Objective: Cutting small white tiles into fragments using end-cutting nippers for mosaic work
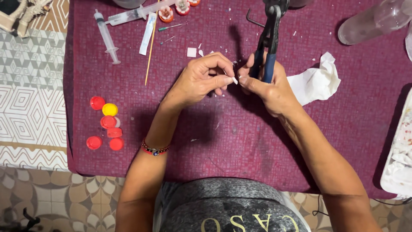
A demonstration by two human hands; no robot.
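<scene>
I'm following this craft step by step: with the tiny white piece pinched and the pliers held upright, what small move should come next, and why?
Probably tilt the pliers down toward the small white piece. The left hand pinches it at its fingertips, the right hand grips the blue handles, and the pliers' head points away, up the table.

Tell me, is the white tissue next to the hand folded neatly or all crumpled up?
Crumpled. The white tissue lies bunched on the purple cloth beside the right hand, with uneven creases and a twisted corner sticking up.
</scene>
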